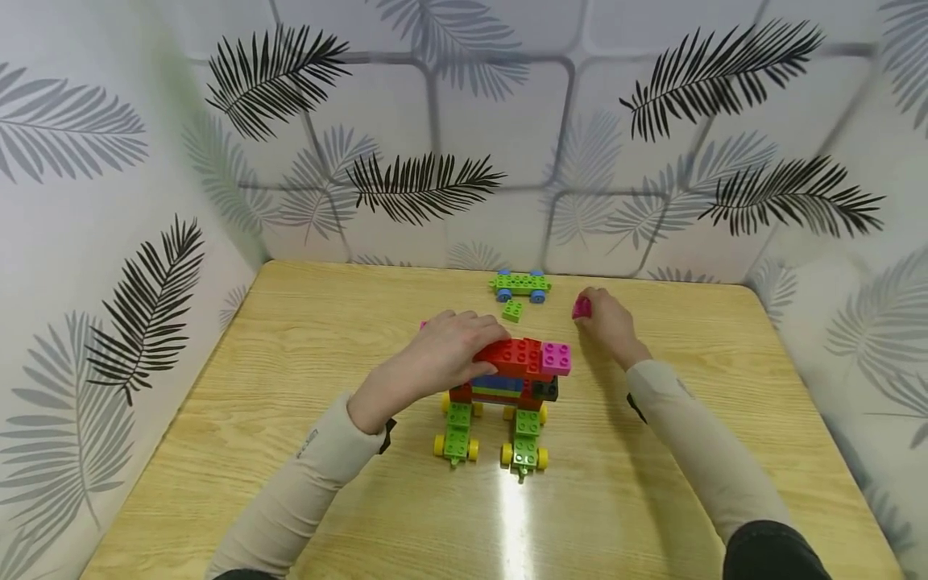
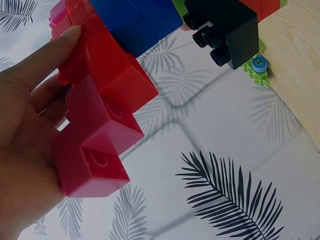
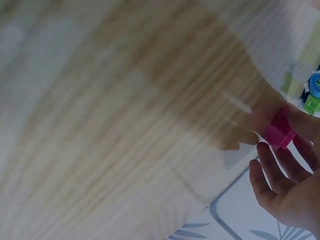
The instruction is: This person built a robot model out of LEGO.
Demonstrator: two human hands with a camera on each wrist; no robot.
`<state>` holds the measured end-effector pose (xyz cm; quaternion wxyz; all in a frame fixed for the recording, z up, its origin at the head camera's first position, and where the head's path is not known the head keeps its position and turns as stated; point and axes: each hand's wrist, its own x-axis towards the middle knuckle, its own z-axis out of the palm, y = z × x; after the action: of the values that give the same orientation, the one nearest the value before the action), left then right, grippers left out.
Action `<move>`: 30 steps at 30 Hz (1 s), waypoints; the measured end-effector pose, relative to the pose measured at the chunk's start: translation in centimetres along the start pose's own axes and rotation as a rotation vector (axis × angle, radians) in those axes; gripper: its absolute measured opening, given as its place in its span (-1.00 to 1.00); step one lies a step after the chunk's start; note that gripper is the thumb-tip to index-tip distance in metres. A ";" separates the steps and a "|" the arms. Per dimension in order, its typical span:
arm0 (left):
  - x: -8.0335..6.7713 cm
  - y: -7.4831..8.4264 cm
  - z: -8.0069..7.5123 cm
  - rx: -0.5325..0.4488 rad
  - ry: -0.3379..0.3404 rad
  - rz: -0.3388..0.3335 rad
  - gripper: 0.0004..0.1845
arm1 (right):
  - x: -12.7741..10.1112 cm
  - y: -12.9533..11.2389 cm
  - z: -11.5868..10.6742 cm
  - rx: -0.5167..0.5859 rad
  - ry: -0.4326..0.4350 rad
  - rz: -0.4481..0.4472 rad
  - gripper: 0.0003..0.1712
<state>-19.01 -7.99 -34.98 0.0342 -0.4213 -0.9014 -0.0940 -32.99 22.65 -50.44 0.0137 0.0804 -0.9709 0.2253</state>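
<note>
A toy-brick build [image 1: 511, 355] with red bricks on top and blue ones below stands on two green wheeled bases [image 1: 457, 439] with yellow wheels. My left hand [image 1: 448, 354] grips its red top from above; in the left wrist view the thumb lies along a red brick [image 2: 112, 65]. Stepped magenta bricks [image 2: 92, 167] and a black brick [image 2: 222, 30] stick out from the build. Off to the right, my right hand [image 1: 611, 322] pinches a small magenta piece [image 3: 281, 131] between thumb and fingers, at or just above the table; its underside is hidden.
Behind the build lies a green wheeled base [image 1: 522, 283] with blue wheels. A loose green brick [image 1: 512, 311] sits just in front of it. The wooden table [image 1: 290, 322] ends at leaf-patterned walls [image 1: 493, 225] at the back and sides.
</note>
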 end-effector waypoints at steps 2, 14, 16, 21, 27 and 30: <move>0.0 0.0 0.0 0.002 0.000 0.002 -0.58 | -0.4 0.0 0.1 -0.006 0.012 -0.004 -0.60; -0.1 0.0 0.2 -0.007 0.011 0.007 -0.60 | -5.7 -4.0 -4.6 0.248 0.155 -0.194 -0.51; -0.1 0.0 0.2 -0.006 0.011 0.009 -0.60 | -7.3 -5.5 -6.2 0.291 0.166 -0.247 -0.53; 0.0 0.0 0.2 -0.010 0.016 0.012 -0.60 | -11.2 -8.5 -9.3 0.367 0.167 -0.336 -0.56; 0.1 0.0 0.1 -0.008 0.016 0.009 -0.60 | -14.7 -10.3 -10.9 0.360 0.116 -0.392 -0.57; 0.2 0.0 0.1 -0.008 0.009 -0.002 -0.59 | -15.3 -10.5 -10.7 0.347 0.128 -0.413 -0.56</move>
<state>-19.09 -7.81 -35.02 0.0366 -0.4204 -0.9012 -0.0994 -16.29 20.33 -37.19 0.1067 0.2632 -0.8780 0.3852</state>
